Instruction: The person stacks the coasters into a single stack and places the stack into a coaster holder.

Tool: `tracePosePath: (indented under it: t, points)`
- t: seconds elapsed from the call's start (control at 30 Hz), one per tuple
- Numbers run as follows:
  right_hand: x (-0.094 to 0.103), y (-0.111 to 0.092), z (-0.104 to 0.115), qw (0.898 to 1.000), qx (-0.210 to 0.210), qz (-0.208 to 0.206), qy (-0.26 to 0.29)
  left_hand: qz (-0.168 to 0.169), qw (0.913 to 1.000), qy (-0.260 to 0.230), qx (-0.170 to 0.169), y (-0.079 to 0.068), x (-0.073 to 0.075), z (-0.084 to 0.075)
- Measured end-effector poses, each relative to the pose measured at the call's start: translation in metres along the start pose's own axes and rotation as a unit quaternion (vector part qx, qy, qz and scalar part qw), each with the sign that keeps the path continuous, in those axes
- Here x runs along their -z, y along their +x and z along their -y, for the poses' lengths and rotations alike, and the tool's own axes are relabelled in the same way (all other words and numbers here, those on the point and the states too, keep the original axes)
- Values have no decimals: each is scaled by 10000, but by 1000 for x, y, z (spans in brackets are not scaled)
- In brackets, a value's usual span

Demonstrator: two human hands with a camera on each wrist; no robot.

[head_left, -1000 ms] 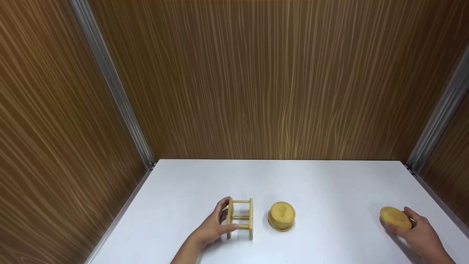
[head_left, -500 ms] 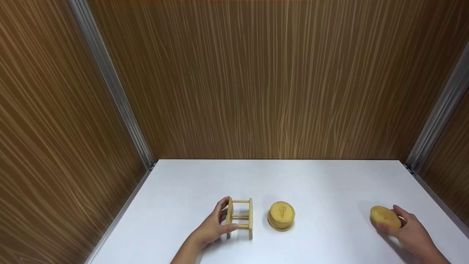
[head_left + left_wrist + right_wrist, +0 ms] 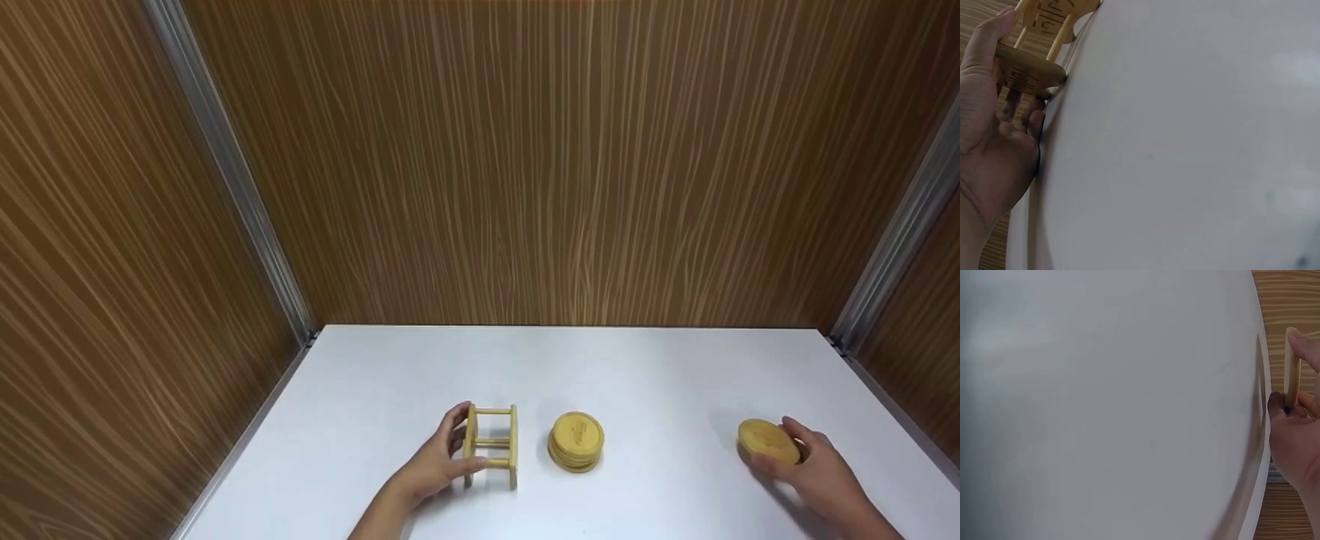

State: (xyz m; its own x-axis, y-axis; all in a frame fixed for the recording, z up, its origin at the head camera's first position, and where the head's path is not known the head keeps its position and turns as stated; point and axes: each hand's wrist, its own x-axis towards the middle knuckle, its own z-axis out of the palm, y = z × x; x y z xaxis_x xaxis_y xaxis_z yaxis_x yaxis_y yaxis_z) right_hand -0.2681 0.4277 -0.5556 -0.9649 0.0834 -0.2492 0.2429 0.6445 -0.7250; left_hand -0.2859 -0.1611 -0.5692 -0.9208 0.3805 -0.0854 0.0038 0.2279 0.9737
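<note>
My left hand [image 3: 427, 472] grips the left side of a small wooden coaster holder [image 3: 514, 450], with the thumb at its front and the fingers behind. Rods join the holder's two side panels; in the left wrist view, the panels of the holder [image 3: 1030, 67] show cut-out patterns. Just right of it, a stack of round wooden coasters [image 3: 577, 436] stands on the table. Far to the right, my right hand [image 3: 821, 474] pinches a round wooden coaster [image 3: 766, 441] by its edge, tilted over its shadow. Seen nearly edge-on in the right wrist view, that coaster [image 3: 1292, 374] lies between thumb and fingers.
All this is on or above a white table [image 3: 660, 390]. A wood-grain panel [image 3: 525, 187] rises behind it, with another panel [image 3: 112, 262] on the left and one on the right. Metal rails [image 3: 232, 172] run up the corners.
My right hand has moved steadily left across the table with the coaster, toward the stack. My left hand, the holder and the stack have stayed in place.
</note>
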Motion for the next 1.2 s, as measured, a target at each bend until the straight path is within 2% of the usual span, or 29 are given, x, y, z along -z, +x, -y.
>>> tracePosePath:
  t: [0.23, 0.57, 0.8, 1.0, 1.2]
  points:
    - [-2, -3, 5, 9983, 502, -248, -156, 31, 9999, -117, 113, 1, 0, 1]
    - [-13, -3, 18, 9989, 429, -147, -99, -23, 10000, -67, 46, 2, 0, 2]
    - [-17, -1, 29, 9992, 292, -25, 264, 14, 10000, -57, 31, 1, 0, 2]
    - [-21, -4, 39, 9987, 425, -42, 284, 13, 10000, -5, -24, 2, 0, 2]
    - [-28, -6, 51, 9973, 587, -83, 433, 12, 9999, -63, 115, 0, 0, 1]
